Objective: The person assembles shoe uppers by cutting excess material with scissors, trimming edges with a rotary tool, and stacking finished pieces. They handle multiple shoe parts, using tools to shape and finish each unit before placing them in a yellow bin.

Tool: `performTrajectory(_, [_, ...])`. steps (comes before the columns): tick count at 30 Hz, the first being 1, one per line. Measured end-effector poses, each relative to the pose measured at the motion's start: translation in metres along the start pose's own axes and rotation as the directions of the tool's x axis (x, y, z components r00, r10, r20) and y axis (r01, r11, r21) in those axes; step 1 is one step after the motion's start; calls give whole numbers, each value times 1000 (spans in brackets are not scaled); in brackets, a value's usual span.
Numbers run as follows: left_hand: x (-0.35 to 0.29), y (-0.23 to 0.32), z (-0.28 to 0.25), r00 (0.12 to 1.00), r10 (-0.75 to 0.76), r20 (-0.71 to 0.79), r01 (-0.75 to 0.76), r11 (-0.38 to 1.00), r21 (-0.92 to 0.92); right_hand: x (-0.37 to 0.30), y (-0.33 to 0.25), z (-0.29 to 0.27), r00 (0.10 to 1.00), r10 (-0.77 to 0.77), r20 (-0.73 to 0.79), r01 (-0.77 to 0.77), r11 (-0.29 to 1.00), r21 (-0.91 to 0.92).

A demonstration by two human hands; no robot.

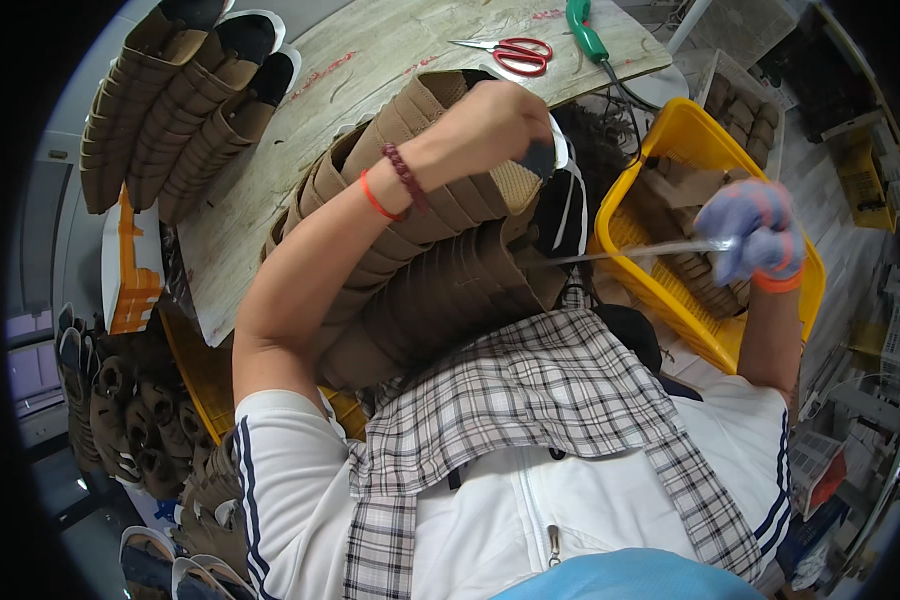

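Across the lap, two rows of nested brown uppers are being supported, the near row [440,300] lying along the far edge of the plaid apron [530,380], the far row [445,225] lying just beyond it. And at their right end, here is where the grip is showing! The far row's right end is being covered by the bare left hand [505,125], its fingers curling in over the dark lining; whether anything is being pinched cannot be told. That row is being crossed from above by the left forearm, so most of its length is lying to the left of and nearer than the hand. Out to the right, a thin pale strand [640,251] is being clasped in the gloved right hand [755,235], its fingers closing into a blurred fist, well apart from both rows. The strand is being stretched leftward to the near row's right end. Beneath that glove, brown pieces [695,275] are being held by a yellow basket [660,290]. Farther off, red-handled scissors [525,58] and a green-handled corded tool [586,35] are being carried by the worn tabletop [320,100], while at far left more bundled uppers [160,110] are being kept together.
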State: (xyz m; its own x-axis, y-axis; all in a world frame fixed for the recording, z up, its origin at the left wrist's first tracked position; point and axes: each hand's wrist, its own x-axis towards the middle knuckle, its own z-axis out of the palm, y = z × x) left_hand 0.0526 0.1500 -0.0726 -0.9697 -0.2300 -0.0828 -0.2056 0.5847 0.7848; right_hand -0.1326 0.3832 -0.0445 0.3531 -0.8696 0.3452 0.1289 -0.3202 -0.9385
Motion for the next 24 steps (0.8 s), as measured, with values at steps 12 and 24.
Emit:
performTrajectory(12, [-31,30,-11,824,13,567,235,902,-362,10,58,-3,564,749,-346,-812,580,-68])
performTrajectory(24, [-32,50,-37,767,342,543,-605,669,432,75,113,28,857,140,-497,-155,988,11])
